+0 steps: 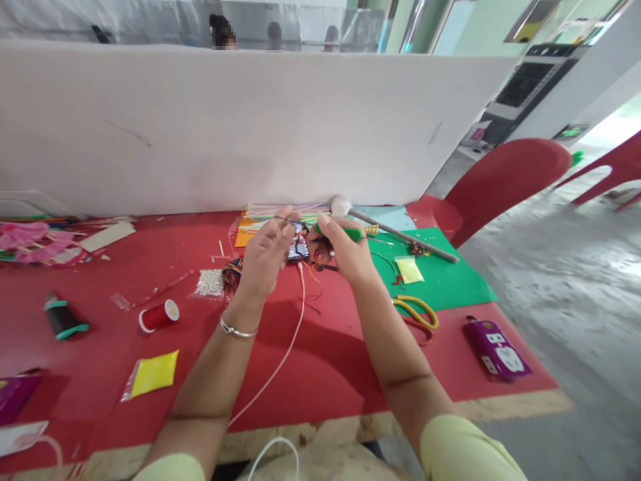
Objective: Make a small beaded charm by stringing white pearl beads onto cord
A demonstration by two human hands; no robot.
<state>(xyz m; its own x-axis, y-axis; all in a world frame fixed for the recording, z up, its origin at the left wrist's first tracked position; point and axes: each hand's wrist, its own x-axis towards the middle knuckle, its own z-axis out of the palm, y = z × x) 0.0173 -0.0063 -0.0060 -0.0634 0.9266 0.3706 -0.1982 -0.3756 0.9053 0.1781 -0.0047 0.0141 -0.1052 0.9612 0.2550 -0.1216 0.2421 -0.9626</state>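
My left hand (270,250) is closed, with thumb and fingers pinching a thin dark strand (283,218) above the table. Opposite it, my right hand (348,250) is closed with its fingers curled. A green handle-like item (353,234) lies along these fingers, but its kind is hard to make out. Between the hands sits a phone (299,251) with a lit screen and a white cable (296,327) plugged into its lower end. Close by the left wrist are a bundle of dark multicoloured thread (232,274) and a bag of white beads (209,282).
A red thread spool (159,316), yellow packets (154,373) and a black-and-teal tool (64,316) lie on the left. Yellow-and-red-handled scissors (418,314), a green sheet (451,284), a stick (405,237) and a purple power strip (497,349) lie right. A white partition (240,127) stands behind.
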